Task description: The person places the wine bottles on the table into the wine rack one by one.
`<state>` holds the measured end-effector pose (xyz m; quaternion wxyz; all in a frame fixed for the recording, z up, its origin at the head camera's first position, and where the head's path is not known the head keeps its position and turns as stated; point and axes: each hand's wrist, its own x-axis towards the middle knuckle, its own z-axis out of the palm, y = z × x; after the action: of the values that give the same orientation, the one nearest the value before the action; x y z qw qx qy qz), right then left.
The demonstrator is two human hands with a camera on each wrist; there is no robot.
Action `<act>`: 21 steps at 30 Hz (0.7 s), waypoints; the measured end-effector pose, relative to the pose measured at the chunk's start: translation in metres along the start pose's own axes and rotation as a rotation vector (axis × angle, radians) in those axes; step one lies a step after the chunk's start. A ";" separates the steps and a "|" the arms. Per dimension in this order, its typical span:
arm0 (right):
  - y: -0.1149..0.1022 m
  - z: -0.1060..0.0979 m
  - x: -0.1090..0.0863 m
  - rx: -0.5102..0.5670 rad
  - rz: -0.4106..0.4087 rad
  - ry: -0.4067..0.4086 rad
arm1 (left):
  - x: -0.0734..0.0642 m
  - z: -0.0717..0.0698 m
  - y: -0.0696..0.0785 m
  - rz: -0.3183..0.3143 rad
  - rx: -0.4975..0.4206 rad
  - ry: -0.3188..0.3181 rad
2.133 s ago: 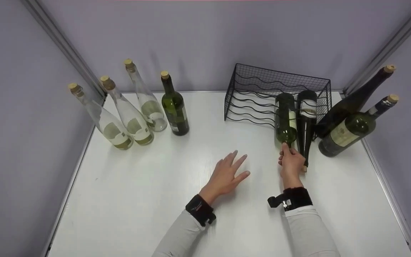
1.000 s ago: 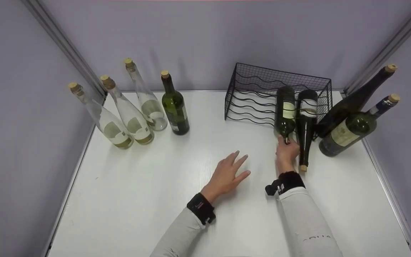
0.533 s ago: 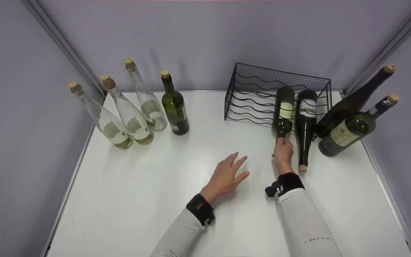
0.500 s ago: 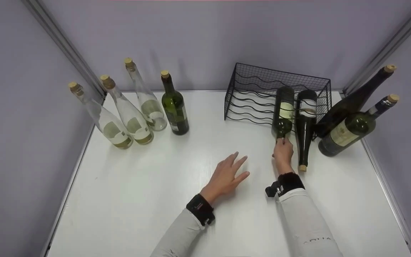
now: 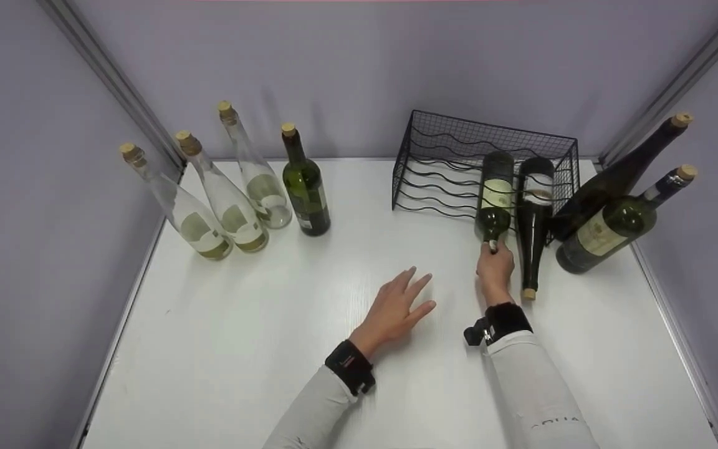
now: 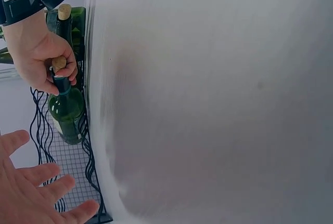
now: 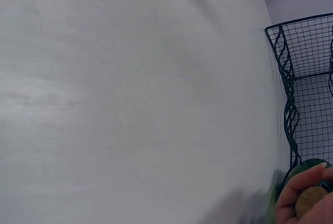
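hand (image 5: 495, 269) gripping bottle (image 5: 494, 219), seven others (image 5: 307, 199), one rack (image 5: 459, 132)

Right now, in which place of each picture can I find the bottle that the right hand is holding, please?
Head: right of centre, the bottle lies in the rack, neck toward the right hand.
Left wrist: at the left, around mid-height, the bottle shows below the right hand.
Right wrist: in the lower right corner, the bottle is mostly hidden by the hand; its cork shows.
Shared landmark: the black wire rack.
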<state>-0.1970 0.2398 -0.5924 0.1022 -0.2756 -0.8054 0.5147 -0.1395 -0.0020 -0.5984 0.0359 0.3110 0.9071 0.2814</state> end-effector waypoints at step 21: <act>0.002 0.007 0.000 -0.034 -0.041 0.078 | -0.002 0.000 0.000 0.004 0.043 0.004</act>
<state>-0.1996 0.2354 -0.5977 0.1394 -0.2803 -0.8149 0.4878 -0.1383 -0.0031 -0.5983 0.0269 0.3129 0.9124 0.2624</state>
